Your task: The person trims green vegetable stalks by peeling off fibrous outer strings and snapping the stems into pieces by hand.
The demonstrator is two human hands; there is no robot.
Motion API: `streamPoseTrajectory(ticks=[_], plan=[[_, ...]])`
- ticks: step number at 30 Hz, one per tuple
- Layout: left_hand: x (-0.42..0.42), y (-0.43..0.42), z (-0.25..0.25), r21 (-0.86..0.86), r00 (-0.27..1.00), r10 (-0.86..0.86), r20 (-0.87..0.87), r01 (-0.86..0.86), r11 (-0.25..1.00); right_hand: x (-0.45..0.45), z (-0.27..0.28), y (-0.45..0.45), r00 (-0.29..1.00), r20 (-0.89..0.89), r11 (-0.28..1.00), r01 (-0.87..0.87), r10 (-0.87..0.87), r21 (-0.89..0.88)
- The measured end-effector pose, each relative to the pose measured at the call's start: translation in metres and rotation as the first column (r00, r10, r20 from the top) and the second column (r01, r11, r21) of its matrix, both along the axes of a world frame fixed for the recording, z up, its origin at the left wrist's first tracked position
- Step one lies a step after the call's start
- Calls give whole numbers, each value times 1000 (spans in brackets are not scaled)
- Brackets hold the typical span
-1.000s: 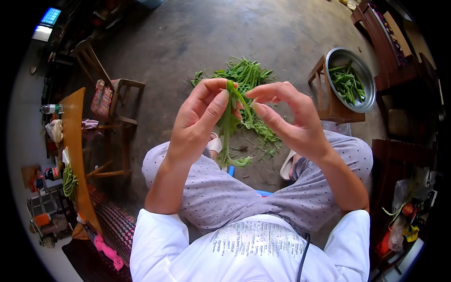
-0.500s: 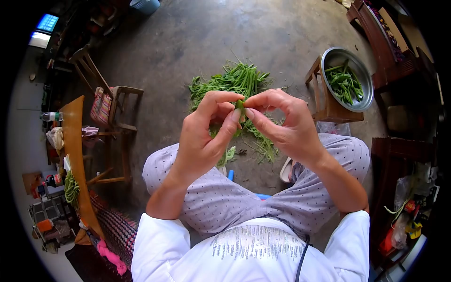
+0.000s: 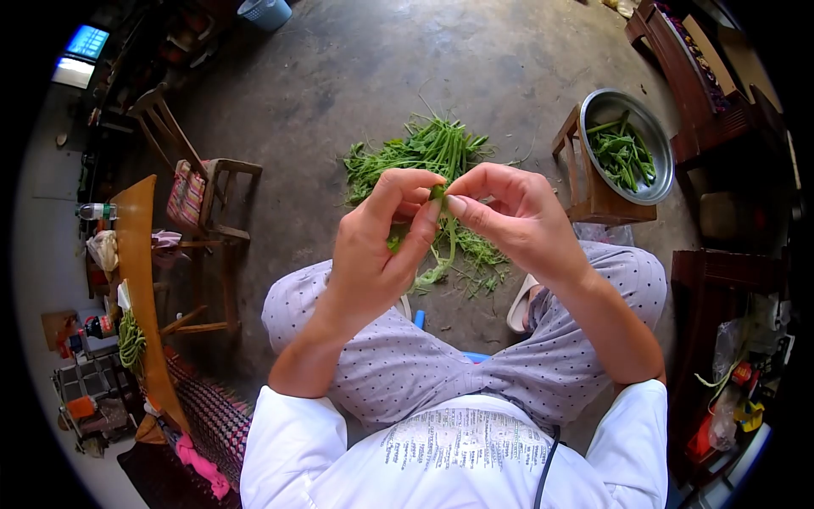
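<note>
Between my fingertips is the end of a green vegetable stem (image 3: 437, 193), held over the floor. My left hand (image 3: 373, 237) is closed, pinching it between thumb and forefinger. From the other side my right hand (image 3: 530, 225) pinches at the same end, its thumb and forefinger touching the left fingertips. A thin pale-green strip (image 3: 451, 242) hangs below the fingers; where it joins the stem is hidden. Beyond the hands, a heap of leafy green stems (image 3: 445, 144) lies on the floor, partly covered by them.
At right a metal basin (image 3: 668, 161) with cut green stems (image 3: 623, 153) rests on a wooden stool (image 3: 585, 191). A wooden chair (image 3: 203, 187) and table (image 3: 136, 254) stand at left. A blue basket (image 3: 264, 13) is at the back, dark wooden furniture (image 3: 716, 127) at right.
The pinching fingers have shifted very slightly, and a pale-green strip now hangs visibly beneath them. The view has tilted a little; the heap and basin look the same.
</note>
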State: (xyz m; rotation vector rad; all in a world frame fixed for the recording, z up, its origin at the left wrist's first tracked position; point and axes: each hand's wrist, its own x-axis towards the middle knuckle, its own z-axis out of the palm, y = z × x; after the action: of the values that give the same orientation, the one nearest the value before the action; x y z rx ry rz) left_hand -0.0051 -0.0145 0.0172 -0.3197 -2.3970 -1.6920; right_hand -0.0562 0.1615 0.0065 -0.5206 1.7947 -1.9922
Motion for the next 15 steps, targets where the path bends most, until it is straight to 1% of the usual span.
streamPoseTrajectory(ticks=[1,2,3,4,5,6,7,10,11,13,14,15], plan=[[0,1,1,-1,1000,0,-2,0,1000,0,0,0,999,33,999,-9,11,-48],[0,2,2,-42,999,10,-41,-12,999,-1,1,1,999,32,999,-9,10,-49],[0,3,3,-82,997,18,-81,-25,996,-3,3,3,995,87,997,-51,56,-64],[0,4,3,-83,997,17,-81,-24,996,-4,4,5,985,141,992,-92,102,-81],[-1,5,3,-141,991,19,-136,-38,989,-3,5,5,985,141,993,-90,101,-81],[-1,6,2,-197,982,17,-191,-55,979,-3,5,5,977,183,988,-85,108,-131],[-1,6,2,-197,981,16,-191,-55,979,-2,5,5,967,224,981,-78,118,-180],[-1,8,-2,-193,981,50,-187,-87,977,-3,4,5,968,234,985,-56,93,-162],[-1,9,-3,-194,975,60,-212,-102,976,-3,3,4,968,234,985,-55,92,-162],[-2,11,-4,-195,970,67,-236,-115,974,-2,2,4,940,330,984,-23,81,-176],[-2,11,-3,-256,961,58,-272,-130,958,0,3,3,941,330,984,-21,79,-176],[-3,12,-2,-316,951,45,-307,-147,937,2,3,2,926,369,976,5,77,-218]])
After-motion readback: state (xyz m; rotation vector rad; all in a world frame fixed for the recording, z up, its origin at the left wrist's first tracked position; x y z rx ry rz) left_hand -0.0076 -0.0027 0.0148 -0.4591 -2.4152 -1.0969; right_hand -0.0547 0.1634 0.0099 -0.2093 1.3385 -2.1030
